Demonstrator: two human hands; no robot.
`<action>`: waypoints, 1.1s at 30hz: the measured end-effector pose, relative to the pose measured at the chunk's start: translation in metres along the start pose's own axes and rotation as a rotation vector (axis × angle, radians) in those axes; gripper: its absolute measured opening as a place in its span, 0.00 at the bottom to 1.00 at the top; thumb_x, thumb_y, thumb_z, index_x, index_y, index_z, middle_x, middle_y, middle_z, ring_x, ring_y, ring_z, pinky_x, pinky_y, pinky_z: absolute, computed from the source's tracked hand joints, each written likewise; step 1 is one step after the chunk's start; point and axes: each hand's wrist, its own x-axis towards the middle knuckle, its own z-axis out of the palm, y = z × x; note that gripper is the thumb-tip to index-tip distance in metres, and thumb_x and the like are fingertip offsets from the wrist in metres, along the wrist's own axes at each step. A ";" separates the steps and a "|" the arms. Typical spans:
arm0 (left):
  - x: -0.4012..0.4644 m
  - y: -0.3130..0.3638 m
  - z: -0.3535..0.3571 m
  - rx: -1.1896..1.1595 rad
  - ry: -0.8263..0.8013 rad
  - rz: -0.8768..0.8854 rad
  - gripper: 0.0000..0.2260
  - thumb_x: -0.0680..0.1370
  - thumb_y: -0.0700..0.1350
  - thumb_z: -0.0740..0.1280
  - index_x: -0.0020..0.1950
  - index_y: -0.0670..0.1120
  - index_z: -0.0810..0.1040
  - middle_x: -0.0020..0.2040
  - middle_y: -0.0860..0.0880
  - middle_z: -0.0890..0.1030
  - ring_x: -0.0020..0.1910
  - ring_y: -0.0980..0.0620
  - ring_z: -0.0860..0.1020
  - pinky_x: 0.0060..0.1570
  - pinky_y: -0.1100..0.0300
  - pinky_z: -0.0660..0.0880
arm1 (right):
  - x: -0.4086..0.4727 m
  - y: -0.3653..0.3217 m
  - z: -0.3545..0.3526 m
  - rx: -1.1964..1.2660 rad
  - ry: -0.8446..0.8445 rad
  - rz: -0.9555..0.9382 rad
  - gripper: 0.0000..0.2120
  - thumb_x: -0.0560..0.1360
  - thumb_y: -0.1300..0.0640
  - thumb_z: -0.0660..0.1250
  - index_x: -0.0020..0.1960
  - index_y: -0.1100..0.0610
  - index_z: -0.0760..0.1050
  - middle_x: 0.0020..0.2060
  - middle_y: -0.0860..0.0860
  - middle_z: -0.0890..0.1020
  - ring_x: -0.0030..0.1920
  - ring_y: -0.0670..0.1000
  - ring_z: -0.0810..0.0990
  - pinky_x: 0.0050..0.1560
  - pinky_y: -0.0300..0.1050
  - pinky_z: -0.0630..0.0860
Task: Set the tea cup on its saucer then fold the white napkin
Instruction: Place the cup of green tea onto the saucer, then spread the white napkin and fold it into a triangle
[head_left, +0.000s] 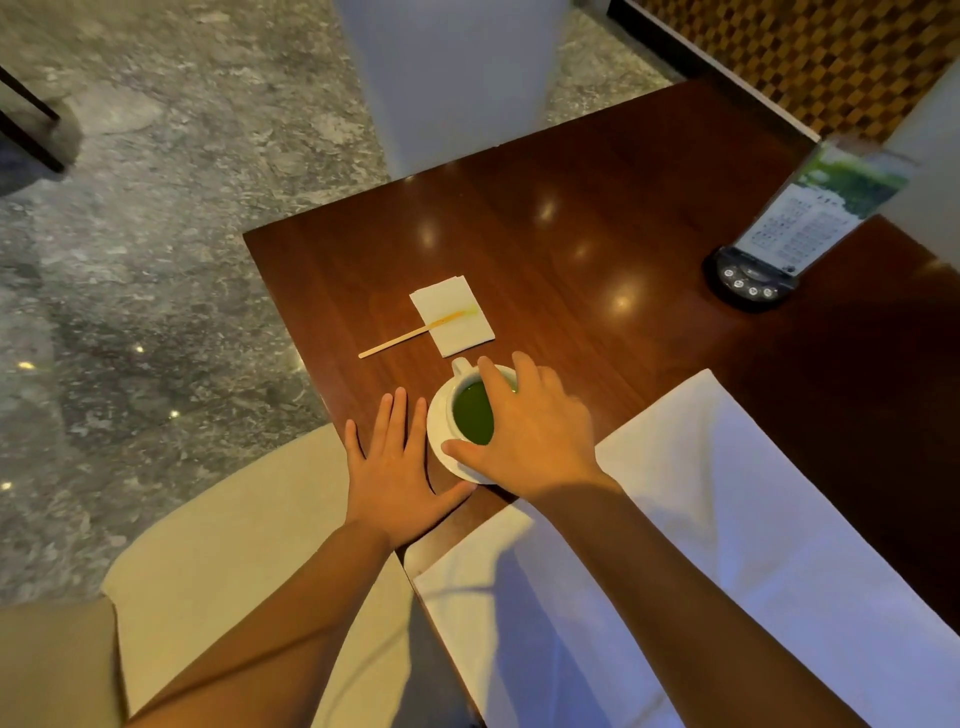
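A white tea cup (464, 375) full of green tea stands on its white saucer (438, 422) near the front edge of the dark wooden table (597, 249). My right hand (524, 431) lies over the cup from the right, thumb and fingers on its rim. Just left of the saucer, my left hand (395, 462) rests flat on the table, fingers spread, thumb tip by the saucer's front. Beyond the cup lies the white napkin (453, 317), a small folded rectangle. A wooden stir stick (400, 340) rests across it, sticking out to the left.
A black call-button stand with an upright menu card (769, 260) stands at the table's right. A white-covered chair back (701, 519) is in front right, a beige chair seat (234, 545) front left. White column (452, 78) beyond the table; stone floor on the left.
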 end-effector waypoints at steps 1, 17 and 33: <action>0.001 0.000 -0.004 -0.006 -0.031 0.003 0.49 0.67 0.77 0.47 0.77 0.47 0.45 0.78 0.46 0.45 0.76 0.48 0.40 0.70 0.38 0.40 | -0.006 0.001 -0.003 0.002 0.026 0.002 0.38 0.71 0.32 0.60 0.73 0.49 0.53 0.70 0.54 0.62 0.67 0.56 0.64 0.57 0.49 0.71; -0.098 0.046 -0.078 0.030 0.024 0.217 0.09 0.73 0.48 0.70 0.39 0.42 0.77 0.36 0.42 0.78 0.35 0.39 0.77 0.30 0.57 0.64 | -0.172 0.022 0.006 -0.029 0.094 0.230 0.20 0.78 0.43 0.54 0.60 0.56 0.71 0.56 0.55 0.77 0.55 0.56 0.75 0.52 0.47 0.72; -0.226 0.167 0.048 0.049 -0.228 0.500 0.23 0.78 0.52 0.51 0.72 0.48 0.65 0.74 0.42 0.64 0.73 0.43 0.58 0.65 0.37 0.54 | -0.309 0.068 0.176 0.170 0.071 0.474 0.25 0.80 0.43 0.44 0.74 0.50 0.56 0.74 0.53 0.58 0.75 0.55 0.47 0.69 0.62 0.51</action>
